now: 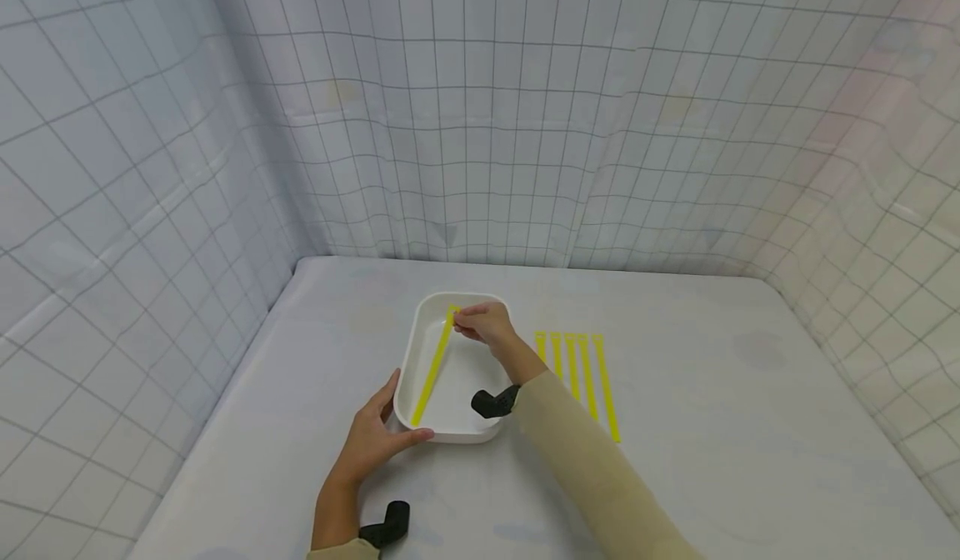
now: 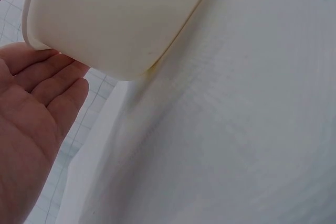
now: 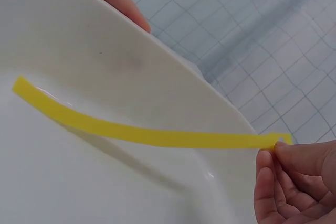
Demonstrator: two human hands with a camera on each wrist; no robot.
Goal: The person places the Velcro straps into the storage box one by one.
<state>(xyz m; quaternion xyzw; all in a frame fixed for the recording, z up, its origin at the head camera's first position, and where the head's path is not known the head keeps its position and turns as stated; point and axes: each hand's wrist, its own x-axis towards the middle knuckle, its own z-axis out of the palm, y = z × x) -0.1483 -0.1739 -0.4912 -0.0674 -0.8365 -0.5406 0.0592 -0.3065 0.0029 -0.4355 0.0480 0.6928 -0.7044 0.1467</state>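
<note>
A white rectangular tray (image 1: 463,437) rests on the table. My left hand (image 1: 372,437) holds its near left corner, thumb along the near rim and fingers against the left side. In the left wrist view, the fingers (image 2: 58,77) reach under the tray's rim. Over the far part of the tray, my right hand (image 1: 486,324) pinches the wider end of a flat yellow strip (image 1: 433,370) between thumb and fingertips. The strip (image 3: 142,136) bows slightly in the right wrist view, its free end down inside the tray and a shadow beneath it.
Several more yellow strips (image 1: 604,385) lie side by side to the right of the tray, partly hidden by the right forearm. The white-covered table (image 1: 720,410) is bordered by grid-patterned curtains (image 1: 480,127) at the back and sides. Black cameras are strapped to both wrists.
</note>
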